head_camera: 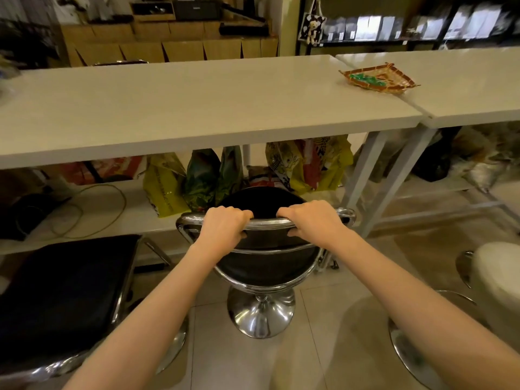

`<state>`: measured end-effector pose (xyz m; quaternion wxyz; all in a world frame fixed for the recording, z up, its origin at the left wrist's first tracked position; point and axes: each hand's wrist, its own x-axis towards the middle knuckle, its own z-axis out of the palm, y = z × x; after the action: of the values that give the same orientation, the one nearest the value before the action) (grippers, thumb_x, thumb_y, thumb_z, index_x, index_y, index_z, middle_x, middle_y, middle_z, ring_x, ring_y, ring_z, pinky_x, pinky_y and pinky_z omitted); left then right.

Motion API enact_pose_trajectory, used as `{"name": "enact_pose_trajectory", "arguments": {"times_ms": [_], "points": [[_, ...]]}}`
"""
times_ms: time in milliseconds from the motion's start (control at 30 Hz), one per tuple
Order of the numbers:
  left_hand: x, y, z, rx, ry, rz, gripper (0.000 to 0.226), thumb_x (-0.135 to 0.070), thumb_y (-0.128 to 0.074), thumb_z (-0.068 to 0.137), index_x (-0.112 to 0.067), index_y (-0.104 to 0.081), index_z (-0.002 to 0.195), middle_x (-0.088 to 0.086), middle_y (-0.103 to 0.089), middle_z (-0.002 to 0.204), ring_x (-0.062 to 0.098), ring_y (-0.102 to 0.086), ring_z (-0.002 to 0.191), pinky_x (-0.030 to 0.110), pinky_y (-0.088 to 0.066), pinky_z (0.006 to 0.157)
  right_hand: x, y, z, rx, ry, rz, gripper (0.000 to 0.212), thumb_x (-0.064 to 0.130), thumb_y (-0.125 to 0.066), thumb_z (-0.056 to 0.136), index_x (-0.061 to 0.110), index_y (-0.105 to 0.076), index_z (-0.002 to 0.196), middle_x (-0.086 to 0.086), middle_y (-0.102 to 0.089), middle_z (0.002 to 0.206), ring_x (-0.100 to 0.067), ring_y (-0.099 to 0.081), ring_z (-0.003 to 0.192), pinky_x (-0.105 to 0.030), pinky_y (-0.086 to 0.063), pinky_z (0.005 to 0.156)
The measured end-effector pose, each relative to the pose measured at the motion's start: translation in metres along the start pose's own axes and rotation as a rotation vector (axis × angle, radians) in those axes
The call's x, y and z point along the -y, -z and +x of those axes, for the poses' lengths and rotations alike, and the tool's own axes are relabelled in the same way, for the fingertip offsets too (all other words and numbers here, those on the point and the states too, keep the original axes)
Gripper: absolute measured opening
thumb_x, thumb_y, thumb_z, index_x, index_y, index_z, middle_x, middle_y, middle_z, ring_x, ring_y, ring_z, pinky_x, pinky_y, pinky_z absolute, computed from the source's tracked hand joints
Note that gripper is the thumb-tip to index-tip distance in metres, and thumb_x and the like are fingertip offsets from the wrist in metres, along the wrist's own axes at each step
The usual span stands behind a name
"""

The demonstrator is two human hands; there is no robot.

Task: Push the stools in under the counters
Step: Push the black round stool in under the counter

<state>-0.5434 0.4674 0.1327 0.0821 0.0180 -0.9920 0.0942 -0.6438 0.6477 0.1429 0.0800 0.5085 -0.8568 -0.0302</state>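
Chrome tubing forms the backrest rail (267, 222) that both hands grip. The left hand (223, 228) is curled over the rail left of its middle, fingers wrapped across the top and thumb tucked beneath. The right hand (309, 220) is curled over it right of the middle in the same way, so both fists are closed on the rail with a short stretch of bare tube between them. The rail runs left to right, parallel to the counter edge.

It belongs to a black stool (264, 263) with a round padded seat, a low curved back and a shiny bell-shaped base (261, 313) on the tiled floor. The seat faces the counter and the backrest faces the person. The front of the seat sits near the counter's edge, while the base stands out on the open floor.

Ahead, the long white counter (197, 102) stretches left to right, with a lower shelf (107, 212) holding coloured shopping bags (197, 178) and a loop of cable (92, 209). A second white counter (455, 88) adjoins it on the right, and a woven tray (378, 78) with green pieces in it lies across the join.

A square black stool (62, 294) stands at the left, out from the counter. A white stool (495, 274) stands at the right edge of view.
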Motion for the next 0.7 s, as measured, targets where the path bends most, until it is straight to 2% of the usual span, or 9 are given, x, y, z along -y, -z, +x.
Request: {"name": "enact_pose_trajectory", "arguments": {"times_ms": [167,367,567,700], "points": [[-0.019,0.005,0.0,0.04,0.077,0.015,0.023,-0.029,-0.062,0.085,-0.02,-0.055,0.106,0.002,-0.069,0.092,0.025,-0.064,0.083,0.032,-0.037,0.059,-0.017,-0.002,-0.002,-0.001,0.08,-0.001,0.037,0.032,-0.065,0.083,0.025,-0.049,0.115,0.001,-0.067,0.099,-0.024,-0.065,0.084,-0.03,-0.038,0.055],[-0.038,0.013,0.001,0.081,0.148,0.017,0.025,-0.028,-0.06,0.086,-0.019,-0.053,0.108,0.003,-0.068,0.096,0.025,-0.064,0.089,0.036,-0.048,0.068,-0.034,-0.004,-0.004,-0.007,0.166,0.006,0.035,0.029,-0.064,0.084,0.024,-0.048,0.114,0.0,-0.066,0.096,-0.025,-0.064,0.082,-0.031,-0.037,0.054],[-0.048,0.022,0.004,0.135,0.205,0.033,0.031,-0.029,-0.06,0.087,-0.022,-0.051,0.116,0.003,-0.068,0.099,0.024,-0.064,0.09,0.034,-0.046,0.066,-0.039,-0.007,-0.002,-0.009,0.198,-0.014,0.036,0.029,-0.063,0.085,0.022,-0.046,0.116,-0.001,-0.065,0.098,-0.026,-0.064,0.084,-0.032,-0.037,0.055],[-0.047,0.026,0.005,0.159,0.217,0.024,0.028,-0.029,-0.06,0.086,-0.023,-0.052,0.112,0.002,-0.068,0.098,0.024,-0.064,0.089,0.034,-0.046,0.065,-0.038,-0.01,-0.001,-0.024,0.2,-0.017,0.035,0.028,-0.064,0.085,0.02,-0.046,0.114,-0.002,-0.065,0.096,-0.027,-0.064,0.082,-0.032,-0.035,0.054]]}}
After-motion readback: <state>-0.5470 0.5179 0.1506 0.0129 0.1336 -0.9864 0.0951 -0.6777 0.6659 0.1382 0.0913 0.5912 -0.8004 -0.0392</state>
